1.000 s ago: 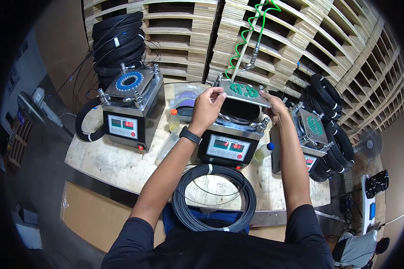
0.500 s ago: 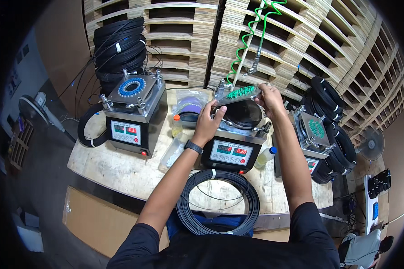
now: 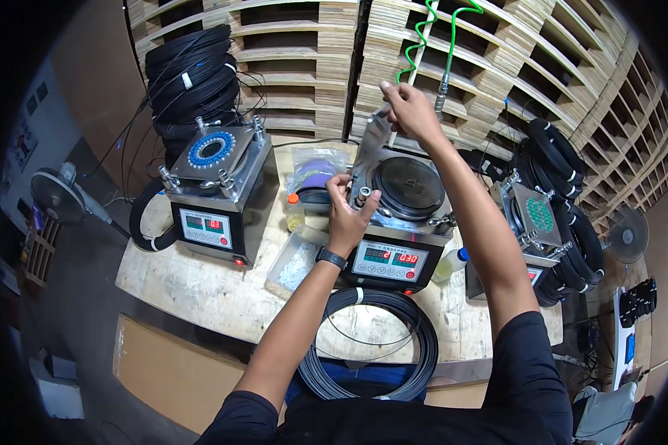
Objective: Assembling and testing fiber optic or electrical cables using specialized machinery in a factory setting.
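A black-and-steel machine with a lit red display stands before me, its round dark disc uncovered on top. My right hand is raised above the machine's back left, closed on the upper end of a metal plate. That plate stands steeply on end, smeared by motion, and the green pieces on it are out of sight. Lower down, my left hand curls its fingers and thumb round a metal post at the machine's front left corner, near the plate's lower end.
Similar machines stand left and right, with blue and green pieces on top. A coil of black cable lies at the table's front edge. Nearby are an orange-capped bottle, a clear tray and a blue-capped bottle.
The plate with green pieces has swung from nearly flat to steeply upright. My right hand has risen leftward with it; my left hand has lowered to the corner post. The view has shifted slightly.
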Demonstrator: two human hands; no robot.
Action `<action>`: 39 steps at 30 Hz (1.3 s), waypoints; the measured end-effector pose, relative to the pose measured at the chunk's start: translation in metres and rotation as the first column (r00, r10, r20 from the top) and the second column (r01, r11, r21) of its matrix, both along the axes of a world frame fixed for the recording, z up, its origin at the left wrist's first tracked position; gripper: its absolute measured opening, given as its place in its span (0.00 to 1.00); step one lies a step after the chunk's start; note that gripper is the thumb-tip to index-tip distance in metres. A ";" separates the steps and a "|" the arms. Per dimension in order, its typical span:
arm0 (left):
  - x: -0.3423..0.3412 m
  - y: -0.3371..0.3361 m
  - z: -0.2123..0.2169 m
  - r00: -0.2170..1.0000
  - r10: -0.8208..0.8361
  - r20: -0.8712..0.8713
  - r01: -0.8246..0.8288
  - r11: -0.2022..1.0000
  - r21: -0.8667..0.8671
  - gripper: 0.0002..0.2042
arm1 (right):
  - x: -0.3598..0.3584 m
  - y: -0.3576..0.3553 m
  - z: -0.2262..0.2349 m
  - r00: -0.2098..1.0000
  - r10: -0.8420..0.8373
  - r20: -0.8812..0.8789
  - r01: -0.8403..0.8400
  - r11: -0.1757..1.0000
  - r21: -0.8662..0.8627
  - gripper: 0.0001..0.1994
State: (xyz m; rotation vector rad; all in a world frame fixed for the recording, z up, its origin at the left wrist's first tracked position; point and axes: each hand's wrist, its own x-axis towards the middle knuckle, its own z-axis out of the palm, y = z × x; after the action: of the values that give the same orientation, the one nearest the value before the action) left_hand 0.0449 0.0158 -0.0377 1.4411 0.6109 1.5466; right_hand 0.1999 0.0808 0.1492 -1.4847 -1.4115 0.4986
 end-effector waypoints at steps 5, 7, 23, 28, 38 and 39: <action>-0.004 -0.001 0.005 0.990 0.093 -0.102 -0.092 0.996 0.017 0.27 | -0.016 0.023 0.005 0.860 -0.215 0.462 0.178 0.976 0.123 0.31; -0.006 0.000 0.005 0.981 0.092 -0.172 -0.092 0.996 0.007 0.23 | -0.024 0.023 0.011 0.826 -0.244 0.508 0.197 0.970 0.144 0.31; -0.005 -0.001 0.002 0.984 0.106 -0.141 -0.094 0.992 0.086 0.23 | 0.164 0.060 -0.060 0.938 -0.343 0.043 0.330 0.926 0.184 0.37; -0.002 0.001 -0.005 0.998 0.057 -0.024 -0.056 0.998 0.041 0.34 | 0.213 0.095 -0.090 0.915 -0.402 0.024 0.399 0.913 0.083 0.48; -0.015 0.003 0.003 0.984 0.104 -0.142 -0.087 0.989 0.123 0.37 | 0.193 0.135 -0.125 0.931 -0.365 -0.023 0.366 0.929 0.050 0.54; -0.009 0.003 0.004 0.986 0.082 -0.143 -0.064 0.990 0.124 0.37 | 0.209 0.142 -0.136 0.940 -0.338 -0.055 0.342 0.934 0.102 0.53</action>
State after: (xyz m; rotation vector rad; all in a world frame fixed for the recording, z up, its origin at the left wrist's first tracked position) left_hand 0.0364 0.0189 -0.0333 1.6507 0.6757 1.5650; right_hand 0.4084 0.2226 0.0131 -1.5798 -1.1028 0.2258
